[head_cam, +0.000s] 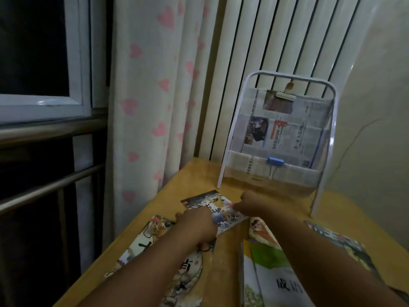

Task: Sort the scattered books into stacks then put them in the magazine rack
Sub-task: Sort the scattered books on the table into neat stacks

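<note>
A dark illustrated book (215, 207) lies flat on the wooden table (194, 173), in front of the magazine rack. My left hand (197, 222) covers its near left corner with fingers curled onto it. My right hand (250, 203) grips its right edge. The white metal magazine rack (321, 129) stands at the back, lined with newspaper held by a blue binder clip (275, 162) and a pale clip (285, 96). A tiger-patterned book (155, 227) lies under my left arm. A green and white book (272, 269) lies under my right arm.
An orange illustrated book (262, 231) and a colourful book (345, 242) lie at the right. A heart-print curtain (155, 96) hangs left of the table. A white radiator (276, 34) stands behind the rack, and a window with metal rails (48, 129) is at the left.
</note>
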